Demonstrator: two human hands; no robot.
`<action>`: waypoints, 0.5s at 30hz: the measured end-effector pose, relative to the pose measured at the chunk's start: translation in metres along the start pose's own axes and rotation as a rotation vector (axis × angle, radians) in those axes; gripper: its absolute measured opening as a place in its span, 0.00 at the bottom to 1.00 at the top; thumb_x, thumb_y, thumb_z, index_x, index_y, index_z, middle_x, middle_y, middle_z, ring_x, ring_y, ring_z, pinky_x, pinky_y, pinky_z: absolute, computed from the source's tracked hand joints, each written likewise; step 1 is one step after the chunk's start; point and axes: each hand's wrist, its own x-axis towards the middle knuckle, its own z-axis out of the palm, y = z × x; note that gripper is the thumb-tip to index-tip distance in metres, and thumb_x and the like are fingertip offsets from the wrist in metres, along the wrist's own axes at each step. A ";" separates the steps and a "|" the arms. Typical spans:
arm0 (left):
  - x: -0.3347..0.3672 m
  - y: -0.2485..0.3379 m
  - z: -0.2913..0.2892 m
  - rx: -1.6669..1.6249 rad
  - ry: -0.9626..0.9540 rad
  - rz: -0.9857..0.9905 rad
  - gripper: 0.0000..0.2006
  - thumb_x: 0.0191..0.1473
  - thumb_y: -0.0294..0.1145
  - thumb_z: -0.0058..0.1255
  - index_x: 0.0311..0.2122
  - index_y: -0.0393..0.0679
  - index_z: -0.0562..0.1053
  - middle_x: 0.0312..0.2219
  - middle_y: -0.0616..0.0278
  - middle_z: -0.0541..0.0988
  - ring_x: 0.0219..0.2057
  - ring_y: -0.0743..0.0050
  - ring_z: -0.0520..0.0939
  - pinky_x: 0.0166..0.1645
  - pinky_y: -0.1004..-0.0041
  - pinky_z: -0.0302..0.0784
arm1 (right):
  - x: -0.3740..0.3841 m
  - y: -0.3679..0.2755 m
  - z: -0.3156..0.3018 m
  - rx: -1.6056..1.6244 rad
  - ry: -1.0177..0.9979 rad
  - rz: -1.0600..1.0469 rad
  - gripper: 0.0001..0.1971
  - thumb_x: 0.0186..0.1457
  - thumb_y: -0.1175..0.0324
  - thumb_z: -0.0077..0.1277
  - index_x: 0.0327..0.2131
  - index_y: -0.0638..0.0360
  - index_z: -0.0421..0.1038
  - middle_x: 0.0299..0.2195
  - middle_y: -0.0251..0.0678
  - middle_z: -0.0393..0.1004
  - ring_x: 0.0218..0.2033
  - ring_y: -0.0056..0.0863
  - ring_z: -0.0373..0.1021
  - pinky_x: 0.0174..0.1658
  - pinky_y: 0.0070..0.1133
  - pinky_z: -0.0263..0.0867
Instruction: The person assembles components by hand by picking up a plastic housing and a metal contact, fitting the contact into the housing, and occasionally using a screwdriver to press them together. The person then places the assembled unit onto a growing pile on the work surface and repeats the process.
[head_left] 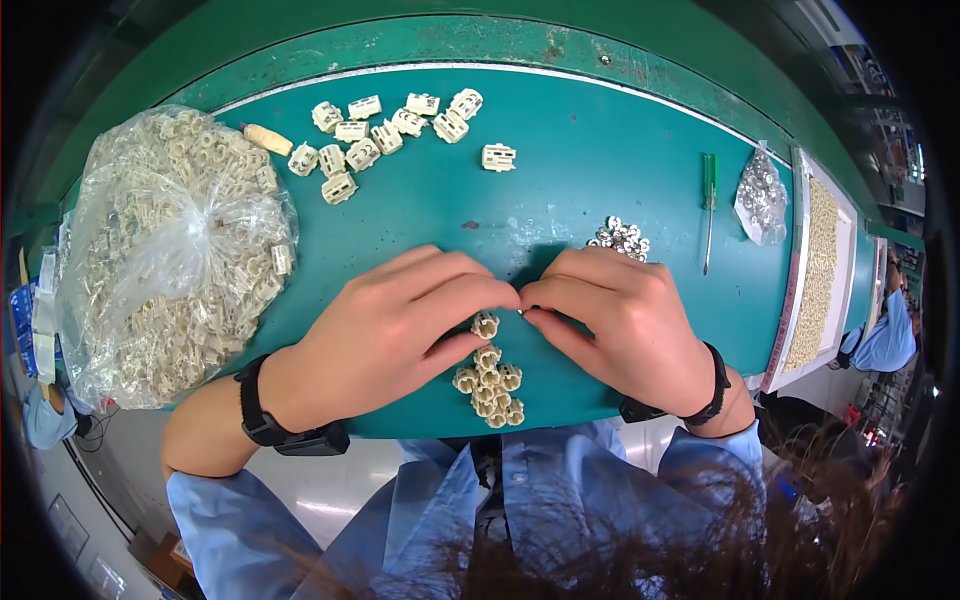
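My left hand is closed around a small cream plastic ring-shaped part, its thumb below and index finger above. Fingertips of my right hand pinch a tiny shiny metal piece, mostly hidden, right beside the left index fingertip. Just below the hands, a cluster of similar cream plastic parts stands near the table's front edge. Beyond the right hand lies a small heap of silver metal pieces, partly covered by that hand.
A large clear bag of cream parts fills the left side. Several cream blocks lie at the back, one block apart. On the right are a green-handled screwdriver, a bag of metal pieces and a tray of small parts.
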 end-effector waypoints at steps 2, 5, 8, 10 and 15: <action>0.000 0.000 0.000 0.025 0.029 -0.001 0.17 0.50 0.24 0.78 0.46 0.46 0.85 0.46 0.64 0.86 0.42 0.60 0.86 0.44 0.64 0.85 | 0.001 -0.002 -0.002 0.007 -0.001 0.003 0.09 0.53 0.75 0.73 0.38 0.56 0.86 0.34 0.33 0.83 0.33 0.38 0.80 0.35 0.34 0.76; -0.001 -0.002 0.000 0.070 0.036 0.028 0.17 0.50 0.25 0.79 0.46 0.47 0.86 0.45 0.64 0.85 0.41 0.59 0.86 0.44 0.63 0.85 | 0.003 -0.005 -0.004 0.010 -0.023 0.069 0.09 0.53 0.75 0.73 0.38 0.56 0.86 0.33 0.33 0.82 0.32 0.38 0.80 0.35 0.33 0.76; -0.003 -0.003 0.000 0.094 0.026 0.027 0.17 0.50 0.26 0.78 0.45 0.47 0.86 0.43 0.64 0.84 0.41 0.59 0.86 0.44 0.63 0.84 | 0.002 -0.002 -0.003 -0.006 -0.016 0.046 0.09 0.53 0.75 0.74 0.38 0.55 0.86 0.32 0.33 0.82 0.32 0.37 0.80 0.34 0.32 0.76; -0.004 -0.003 -0.001 0.106 0.022 0.026 0.16 0.50 0.26 0.78 0.45 0.47 0.86 0.42 0.64 0.83 0.41 0.58 0.85 0.44 0.62 0.84 | 0.001 -0.001 -0.002 -0.014 -0.013 0.035 0.09 0.53 0.75 0.74 0.38 0.55 0.86 0.32 0.33 0.81 0.31 0.36 0.80 0.34 0.32 0.76; -0.004 -0.002 0.000 0.101 0.011 0.000 0.15 0.50 0.26 0.78 0.43 0.46 0.85 0.41 0.64 0.83 0.40 0.58 0.85 0.44 0.62 0.84 | 0.001 -0.001 -0.001 0.012 -0.008 0.028 0.10 0.53 0.75 0.75 0.39 0.55 0.86 0.31 0.32 0.81 0.30 0.35 0.80 0.33 0.31 0.75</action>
